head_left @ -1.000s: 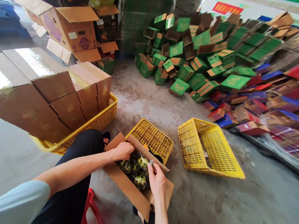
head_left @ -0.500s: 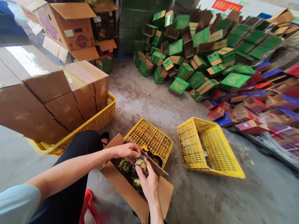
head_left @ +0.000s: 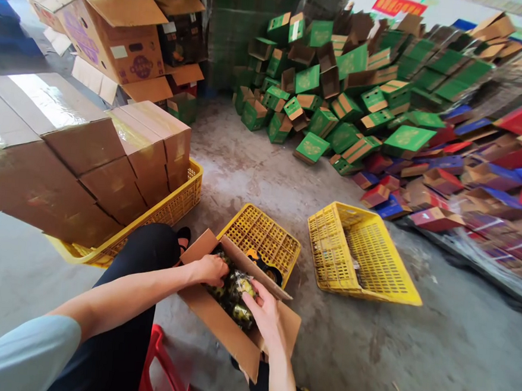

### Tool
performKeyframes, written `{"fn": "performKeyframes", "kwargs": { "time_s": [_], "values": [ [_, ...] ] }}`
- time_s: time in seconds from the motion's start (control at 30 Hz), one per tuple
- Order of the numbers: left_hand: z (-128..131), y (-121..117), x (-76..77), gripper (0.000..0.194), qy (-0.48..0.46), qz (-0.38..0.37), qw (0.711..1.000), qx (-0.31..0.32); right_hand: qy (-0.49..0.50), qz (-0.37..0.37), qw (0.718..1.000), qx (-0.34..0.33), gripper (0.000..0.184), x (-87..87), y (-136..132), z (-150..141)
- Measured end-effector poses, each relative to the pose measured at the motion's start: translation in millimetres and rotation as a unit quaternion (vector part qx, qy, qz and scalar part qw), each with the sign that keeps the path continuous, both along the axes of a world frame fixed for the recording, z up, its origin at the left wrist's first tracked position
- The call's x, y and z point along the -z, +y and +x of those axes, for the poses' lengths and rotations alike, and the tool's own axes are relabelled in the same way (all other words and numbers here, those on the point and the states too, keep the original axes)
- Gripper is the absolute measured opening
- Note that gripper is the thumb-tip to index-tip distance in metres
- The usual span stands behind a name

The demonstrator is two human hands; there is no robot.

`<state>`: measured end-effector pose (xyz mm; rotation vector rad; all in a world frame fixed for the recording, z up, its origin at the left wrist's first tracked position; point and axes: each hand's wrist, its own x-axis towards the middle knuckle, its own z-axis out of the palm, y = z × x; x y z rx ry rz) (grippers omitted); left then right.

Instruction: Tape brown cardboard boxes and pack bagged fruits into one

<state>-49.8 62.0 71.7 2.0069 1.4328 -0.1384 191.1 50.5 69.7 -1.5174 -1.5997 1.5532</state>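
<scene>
An open cardboard box [head_left: 220, 326] stands between my legs, its flaps spread outward. Inside lie several plastic-wrapped yellow-green rounded items [head_left: 242, 313], perhaps fruit; their exact kind is unclear. My left hand [head_left: 211, 270] reaches into the box's far left part, fingers curled down among the wrapped items; its fingertips are hidden. At the right side of the box, my right hand [head_left: 265, 309] has thumb and fingers around one plastic-wrapped item [head_left: 242, 285]. Just beyond the far flap a yellow and black tape dispenser [head_left: 265, 266] rests on an upturned yellow crate [head_left: 258, 231].
At left, taped cartons [head_left: 110, 173] sit in a yellow crate [head_left: 190, 187]. Another yellow crate [head_left: 373, 257] lies tilted at right. Green boxes [head_left: 313, 145] and red and blue boxes [head_left: 438, 220] are heaped behind. A red stool [head_left: 162, 361] shows below me.
My left hand has moved left and down, from beside the wrapped item near my right hand into the box's far left part. My right hand stays at that item, slightly lower.
</scene>
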Motion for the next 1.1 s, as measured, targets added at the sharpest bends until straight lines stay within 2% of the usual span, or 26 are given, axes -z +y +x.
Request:
{"fn": "performKeyframes", "kwargs": {
  "time_s": [0.07, 0.13, 0.2, 0.23, 0.27, 0.33, 0.47, 0.53, 0.67, 0.8, 0.87, 0.93, 1.0, 1.03, 1.1],
  "values": [
    [-4, 4, -1.5, 0.027, -0.028, -0.008, 0.999, -0.017, 0.054, -0.021, 0.998, 0.020, 0.067, -3.3, 0, -1],
    [-8, 9, -4.2, 0.045, -0.136, -0.037, 0.990, -0.022, 0.086, -0.029, 0.995, 0.037, 0.069, -6.6, 0, -1],
    [-10, 13, -5.9, 0.073, -0.284, -0.085, 0.955, -0.029, 0.102, -0.034, 0.993, 0.047, 0.068, -9.8, -1, -1],
    [-10, 14, -6.1, 0.082, -0.348, -0.107, 0.931, -0.037, 0.108, -0.037, 0.992, 0.049, 0.067, -11.6, -1, -1],
    [-10, 14, -6.0, 0.082, -0.392, -0.124, 0.910, -0.049, 0.112, -0.041, 0.992, 0.049, 0.067, -13.6, -2, -2],
    [-7, 13, -5.5, 0.070, -0.445, -0.156, 0.879, -0.076, 0.116, -0.053, 0.991, 0.043, 0.064, -18.3, -4, -4],
    [-6, 11, -6.4, 0.061, -0.494, -0.236, 0.830, -0.108, 0.098, -0.068, 0.992, 0.034, 0.059, -25.7, -5, -5],
    [-7, 10, -6.4, 0.061, -0.504, -0.259, 0.815, -0.117, 0.092, -0.080, 0.992, 0.034, 0.060, -25.9, -5, -3],
    [-10, 10, -3.3, 0.062, -0.518, -0.265, 0.804, -0.124, 0.106, -0.109, 0.988, 0.035, 0.061, -22.5, -8, 0],
    [-10, 10, -0.1, 0.054, -0.515, -0.257, 0.810, -0.110, 0.111, -0.116, 0.986, 0.037, 0.062, -21.7, -10, 1],
    [-10, 11, 0.4, 0.047, -0.491, -0.249, 0.829, -0.098, 0.101, -0.109, 0.989, 0.019, 0.063, -20.9, -9, 1],
    [-10, 12, 0.3, 0.039, -0.422, -0.193, 0.881, -0.093, 0.079, -0.075, 0.994, -0.002, 0.066, -17.5, -6, 2],
    [-12, 12, -0.1, 0.034, -0.288, -0.089, 0.948, -0.101, 0.022, -0.023, 0.999, -0.001, 0.069, -10.7, -2, 6],
    [-13, 11, -0.2, 0.031, -0.211, -0.041, 0.972, -0.096, -0.018, 0.002, 1.000, 0.007, 0.070, -6.4, 0, 8],
    [-12, 6, 0.5, 0.029, -0.091, 0.005, 0.994, -0.053, -0.094, 0.035, 0.995, 0.020, 0.072, 2.7, 2, 11]
  ]
}}
